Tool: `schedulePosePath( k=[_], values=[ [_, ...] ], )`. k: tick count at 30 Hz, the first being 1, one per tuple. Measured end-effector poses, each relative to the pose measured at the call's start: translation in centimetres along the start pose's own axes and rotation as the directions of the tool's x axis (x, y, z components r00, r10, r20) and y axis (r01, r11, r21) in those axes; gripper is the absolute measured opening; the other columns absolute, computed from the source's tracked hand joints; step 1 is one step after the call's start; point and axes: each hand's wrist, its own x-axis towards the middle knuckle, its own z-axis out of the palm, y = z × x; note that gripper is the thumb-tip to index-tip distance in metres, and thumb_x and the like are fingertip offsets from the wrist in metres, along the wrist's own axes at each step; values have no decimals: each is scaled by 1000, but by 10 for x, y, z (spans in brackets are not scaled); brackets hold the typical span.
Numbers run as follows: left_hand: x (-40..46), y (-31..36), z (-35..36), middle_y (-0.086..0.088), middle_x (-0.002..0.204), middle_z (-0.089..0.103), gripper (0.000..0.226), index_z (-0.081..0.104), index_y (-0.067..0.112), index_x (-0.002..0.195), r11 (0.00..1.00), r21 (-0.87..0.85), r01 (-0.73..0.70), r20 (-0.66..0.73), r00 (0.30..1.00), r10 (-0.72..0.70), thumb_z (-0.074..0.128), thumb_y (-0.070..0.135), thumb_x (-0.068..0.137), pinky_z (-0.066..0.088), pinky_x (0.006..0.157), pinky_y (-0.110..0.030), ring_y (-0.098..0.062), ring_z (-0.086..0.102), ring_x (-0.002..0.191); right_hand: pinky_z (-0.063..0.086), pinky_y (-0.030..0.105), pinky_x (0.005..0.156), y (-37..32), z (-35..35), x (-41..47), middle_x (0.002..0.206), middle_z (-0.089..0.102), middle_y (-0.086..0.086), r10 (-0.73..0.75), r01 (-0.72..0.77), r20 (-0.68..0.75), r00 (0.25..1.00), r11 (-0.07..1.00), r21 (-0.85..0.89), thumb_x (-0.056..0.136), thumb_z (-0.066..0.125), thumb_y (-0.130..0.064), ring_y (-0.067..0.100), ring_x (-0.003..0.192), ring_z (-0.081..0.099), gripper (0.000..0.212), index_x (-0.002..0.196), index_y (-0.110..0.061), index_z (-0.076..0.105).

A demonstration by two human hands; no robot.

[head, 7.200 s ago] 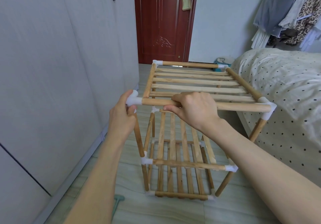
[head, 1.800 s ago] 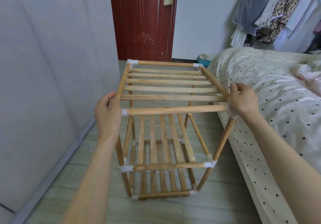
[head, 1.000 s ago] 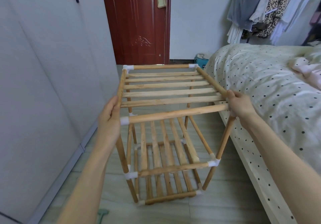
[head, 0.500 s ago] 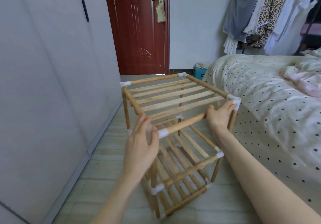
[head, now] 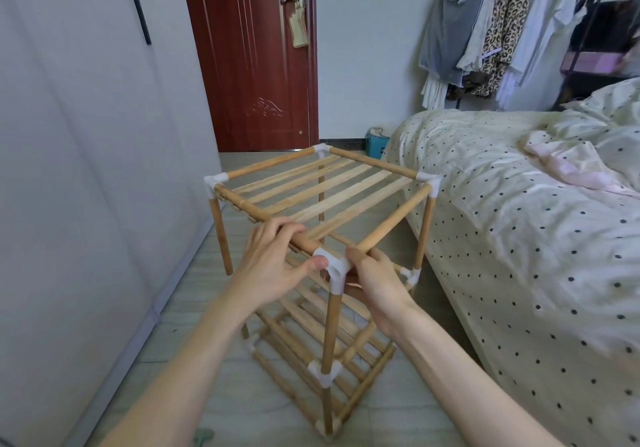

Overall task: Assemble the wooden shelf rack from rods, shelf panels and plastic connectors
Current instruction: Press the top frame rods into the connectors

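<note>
Head cam: left hand (head: pixel 273 266) grip curled round top rod (head: pixel 263 219); right hand (head: pixel 375 280) fingers wrap near corner connector (head: pixel 334 268).

Upright wooden shelf rack (head: pixel 322 204), 3 slatted tiers, white plastic connectors (head: pixel 334 266).

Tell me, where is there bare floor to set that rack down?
Bare floor lies between the wardrobe and the rack, and on toward the door. The right is crowded: the rack's post stands close to the bed.
</note>
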Motion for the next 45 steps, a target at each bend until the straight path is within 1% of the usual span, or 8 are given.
schedulePosePath(
  k=[3, 7, 10, 15, 22, 31, 39, 45],
  values=[
    [3, 9, -5, 7, 118, 48, 108, 56, 21, 118, 985, 165, -45, 9, 999, 44, 5, 95, 58, 21, 112, -48, -12, 36, 117, 48, 43, 96, 3, -6, 4, 100, 65, 13, -22, 23, 28, 999, 999, -34, 101, 34, -26, 23, 92, 64, 26, 121, -10, 42],
    [9, 31, 0, 8, 106, 46, 100, 57, 22, 107, 968, 229, -105, 44, 994, 97, 4, 93, 60, 25, 99, -30, -14, 37, 106, 52, 39, 82, -2, -33, 12, 83, 62, 15, -39, 39, -1, 999, 998, -55, 100, 32, -23, 22, 71, 62, 17, 104, -10, 44],
    [15, 48, 11, 13, 98, 42, 77, 51, 27, 97, 956, 263, -126, 44, 992, 119, 17, 87, 65, 26, 81, -26, -11, 34, 97, 44, 21, 50, -6, -52, 19, 72, 50, 13, -81, 82, -36, 996, 997, 17, 99, 31, -18, 15, 50, 50, 16, 96, -10, 44],
    [23, 73, 20, 13, 97, 40, 31, 51, 28, 100, 957, 185, -222, 69, 975, 213, 45, 56, 88, 29, 74, -20, -4, 38, 94, 37, 19, 51, -2, -59, 21, 46, 41, -4, -194, 210, -225, 955, 976, 49, 100, 38, -29, 5, 40, 39, 36, 68, -12, 43],
    [33, 83, 20, 9, 103, 44, 45, 59, 22, 108, 965, 165, -206, 177, 968, 176, 44, 60, 87, 39, 80, -24, -7, 41, 103, 32, 31, 64, 4, -56, 26, 70, 37, 9, -352, 322, -229, 908, 934, -158, 97, 36, -25, 18, 65, 35, 24, 77, -14, 44],
    [34, 88, 26, 11, 96, 42, 52, 58, 22, 102, 938, 302, -169, 106, 984, 143, 36, 65, 85, 39, 75, -25, -9, 42, 98, 36, 24, 57, 3, -64, 33, 58, 42, 0, -130, 138, -106, 986, 988, 66, 100, 29, -30, 11, 54, 40, 31, 83, -15, 51],
    [25, 91, 32, 5, 107, 51, 61, 59, 20, 108, 885, 425, -189, 53, 981, 184, 20, 62, 86, 36, 81, -27, -14, 45, 105, 34, 23, 57, 4, -62, 31, 62, 40, 0, -140, 138, -128, 982, 990, -22, 100, 25, -32, 9, 54, 37, 34, 80, -13, 45],
    [24, 86, 39, 1, 83, 56, 57, 65, 15, 83, 880, 426, -212, -62, 963, 262, 28, 57, 88, 38, 60, -29, -18, 55, 80, 35, 21, 57, 6, -59, 32, 66, 40, 1, -158, 154, -148, 976, 987, -35, 101, 23, -31, 9, 58, 37, 35, 80, -18, 48]
  ],
)
